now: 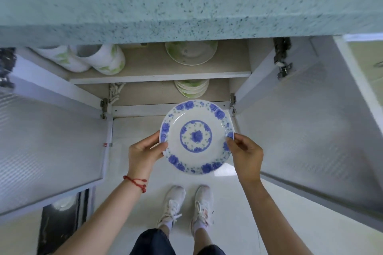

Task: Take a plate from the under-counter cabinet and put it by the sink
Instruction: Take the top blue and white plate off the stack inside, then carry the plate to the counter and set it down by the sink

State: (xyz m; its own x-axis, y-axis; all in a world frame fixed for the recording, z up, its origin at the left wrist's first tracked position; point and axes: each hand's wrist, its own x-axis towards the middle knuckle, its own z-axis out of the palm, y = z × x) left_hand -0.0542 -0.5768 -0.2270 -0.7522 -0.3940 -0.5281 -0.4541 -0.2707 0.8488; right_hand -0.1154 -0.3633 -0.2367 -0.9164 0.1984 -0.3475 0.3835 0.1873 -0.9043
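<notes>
Plate, round, white, patterned with blue flowers around its rim and a blue ring at its centre, is held level and face up in the air in front of the open under-counter cabinet, above the pale tiled floor. The left hand grips its rim at about nine o'clock, thumb lying over the top edge and fingers curled beneath. The right hand pinches the rim at about three o'clock, thumb on top, fingers underneath. A red string bracelet circles the left wrist.

At twelve o'clock from the plate, a stack of white plates with green print sits on the cabinet's lower level, and another white-and-green plate lies on the shelf above. At eleven o'clock on that shelf lie white cups with green leaf print, tipped on their sides. Both frosted cabinet doors, left and right, stand swung wide open. The speckled pale-green countertop overhangs all of it. At six o'clock, two white sneakers stand on the floor.
</notes>
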